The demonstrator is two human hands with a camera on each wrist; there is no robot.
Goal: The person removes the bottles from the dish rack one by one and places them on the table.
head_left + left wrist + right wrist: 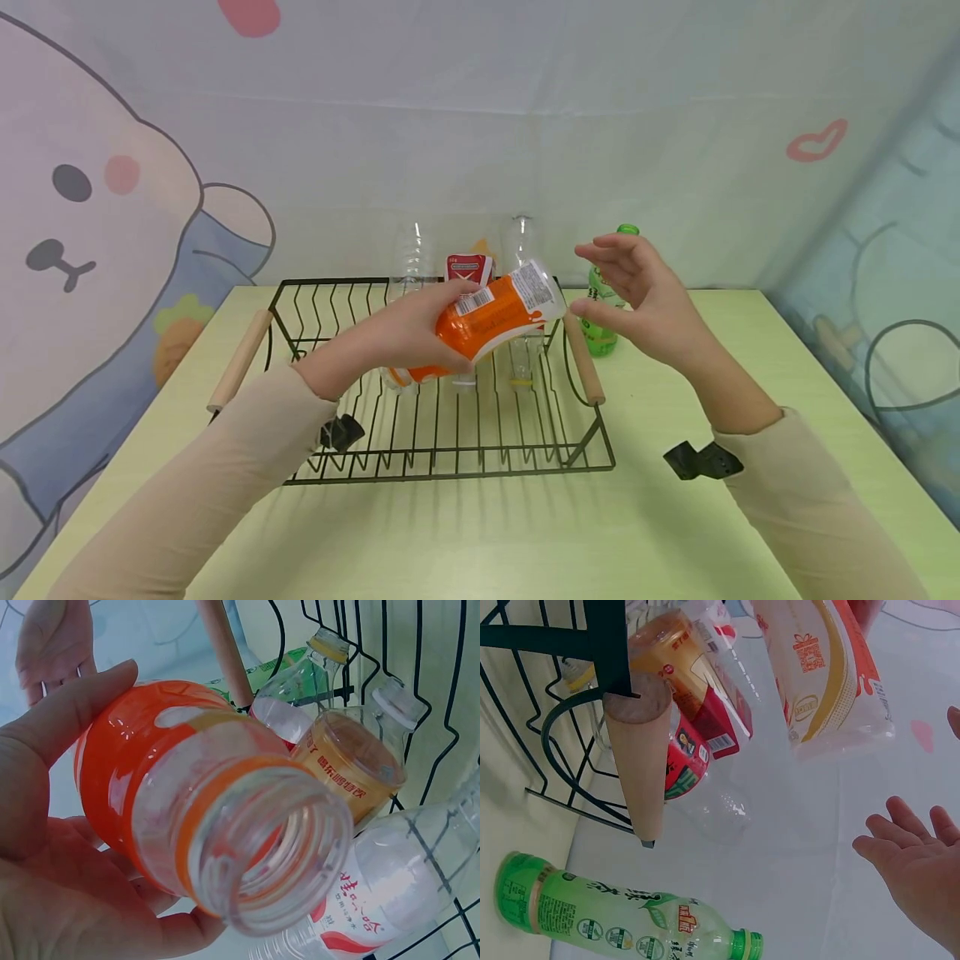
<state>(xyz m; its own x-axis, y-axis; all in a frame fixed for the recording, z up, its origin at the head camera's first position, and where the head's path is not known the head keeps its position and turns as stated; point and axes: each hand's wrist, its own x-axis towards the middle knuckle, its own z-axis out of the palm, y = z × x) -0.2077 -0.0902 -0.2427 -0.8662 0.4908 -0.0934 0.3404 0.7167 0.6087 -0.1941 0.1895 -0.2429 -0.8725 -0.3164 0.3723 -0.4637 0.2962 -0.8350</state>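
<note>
My left hand (405, 329) grips a plastic bottle with an orange and white label (487, 321) above the rack. It lies tilted, base up to the right and neck down to the left. In the left wrist view its uncapped mouth (292, 855) faces the camera, with the thumb and fingers curled round the body. My right hand (648, 304) is raised beside the base, fingers spread and slightly bent, holding nothing. Right of the rack, partly behind that hand, stands a green bottle (600, 337). The right wrist view shows a gap between the right hand (919, 862) and the orange bottle (825, 682).
A black wire rack (450, 476) with wooden handles (242, 360) stands on the pale table (480, 533). Several bottles lean at its back, among them a clear bottle (414, 250), a red-labelled one (468, 267) and another clear bottle (521, 237). A printed curtain (480, 142) hangs behind.
</note>
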